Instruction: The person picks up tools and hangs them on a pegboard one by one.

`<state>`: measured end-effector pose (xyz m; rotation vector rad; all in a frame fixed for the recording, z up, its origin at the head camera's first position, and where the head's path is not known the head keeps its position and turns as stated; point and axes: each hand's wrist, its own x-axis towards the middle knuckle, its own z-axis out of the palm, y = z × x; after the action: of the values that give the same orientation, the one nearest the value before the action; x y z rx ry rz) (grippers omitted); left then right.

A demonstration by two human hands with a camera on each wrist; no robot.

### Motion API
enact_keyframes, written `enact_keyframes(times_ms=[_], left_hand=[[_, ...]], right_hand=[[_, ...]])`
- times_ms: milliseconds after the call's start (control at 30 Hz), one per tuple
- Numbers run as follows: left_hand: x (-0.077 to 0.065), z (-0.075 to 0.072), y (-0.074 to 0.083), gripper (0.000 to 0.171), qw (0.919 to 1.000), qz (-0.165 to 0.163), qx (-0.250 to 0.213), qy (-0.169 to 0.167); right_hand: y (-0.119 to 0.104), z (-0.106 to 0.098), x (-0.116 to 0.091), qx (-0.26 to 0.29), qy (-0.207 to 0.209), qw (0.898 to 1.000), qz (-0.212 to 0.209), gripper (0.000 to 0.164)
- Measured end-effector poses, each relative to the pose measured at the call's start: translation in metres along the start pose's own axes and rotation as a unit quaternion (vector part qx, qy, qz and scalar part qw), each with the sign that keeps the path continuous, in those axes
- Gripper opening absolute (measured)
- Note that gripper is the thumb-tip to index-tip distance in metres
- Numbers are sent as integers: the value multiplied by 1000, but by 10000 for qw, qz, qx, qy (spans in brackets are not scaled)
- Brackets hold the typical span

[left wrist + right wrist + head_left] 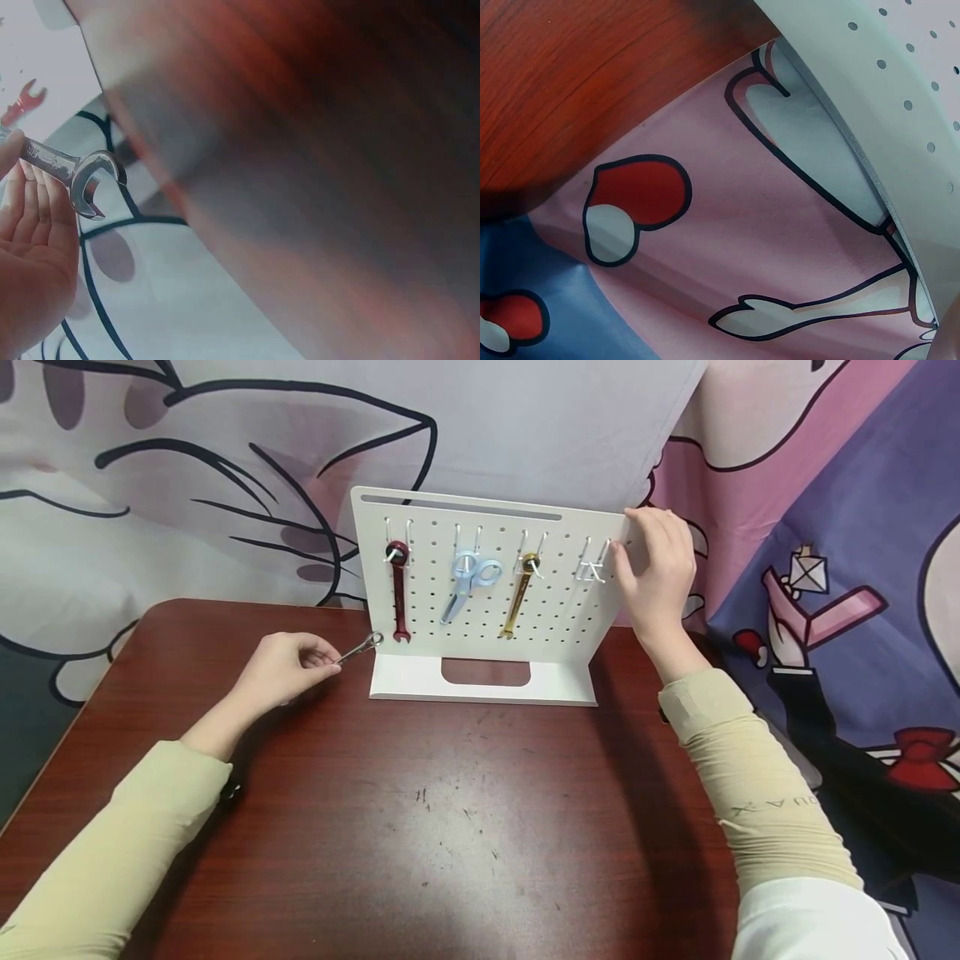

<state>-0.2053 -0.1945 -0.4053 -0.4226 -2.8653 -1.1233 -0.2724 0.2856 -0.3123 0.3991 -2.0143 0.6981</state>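
Note:
My left hand (288, 667) pinches a small silver wrench (362, 647) between thumb and fingers, just left of a white pegboard stand (405, 677). In the left wrist view, the open end of the wrench (51, 159) sticks out past the fingers. My right hand (662, 568) grips the upper right edge of the board, thumb on the front. On the board's hooks hang a red wrench (399, 597), light blue scissors (465, 581) and a gold wrench (517, 597). The rightmost hook (592, 570) holds nothing.
The stand is at the back of a dark reddish-brown table (450, 827). Behind it hangs a printed cloth (525, 427), with pink and purple parts on the right. The right wrist view shows the board's side edge (840, 112) near the cloth.

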Motion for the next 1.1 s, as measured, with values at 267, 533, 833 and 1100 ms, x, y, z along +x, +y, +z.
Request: enact_keyframes(times_ms=[267,533,833,1100], left_hand=[[11,23,23,10,9988,10,-465,125],[24,47,49,12,9943,196,-1026,194],[38,78,80,15,9859,291,-1642,163],[50,100,111,15,9769,408,-2090,192]], right_hand=[[1,0,0,-71,-37,10000,-48,32],[0,0,0,-4,-16,10000,2,32],[0,2,1,15,19,10000,80,31],[-1,1,1,34,32,10000,75,31]])
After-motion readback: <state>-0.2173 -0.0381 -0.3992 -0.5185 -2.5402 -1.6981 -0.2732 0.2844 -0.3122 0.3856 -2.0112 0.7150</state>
